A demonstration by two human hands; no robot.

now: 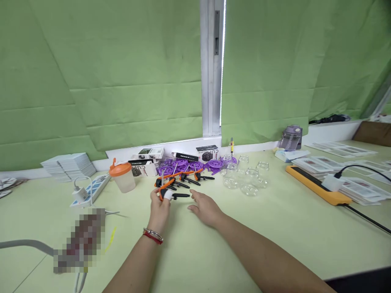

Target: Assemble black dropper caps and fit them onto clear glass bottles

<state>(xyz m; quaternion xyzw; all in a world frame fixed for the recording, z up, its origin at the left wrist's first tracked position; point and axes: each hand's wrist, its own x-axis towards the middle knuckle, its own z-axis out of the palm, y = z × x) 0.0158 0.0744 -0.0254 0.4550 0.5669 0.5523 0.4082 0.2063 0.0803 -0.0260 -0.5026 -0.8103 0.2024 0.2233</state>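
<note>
My left hand, with a white covering on one finger, grips an orange-and-black part with a black rod that points right; its kind is not clear. Close to the rod's tip, my right hand is held with thumb and fingers apart and nothing between them. Just beyond lie several similar black-and-orange parts in a loose row. Behind those is a pile of purple round spoked pieces. To their right stand several clear glass vessels.
Cardboard boxes, one printed "CUP HOLDER", sit by the wall. An orange-lidded cup and a blue-white power strip are left. An orange-black power strip, stacked printed sheets and a grey bottle are right.
</note>
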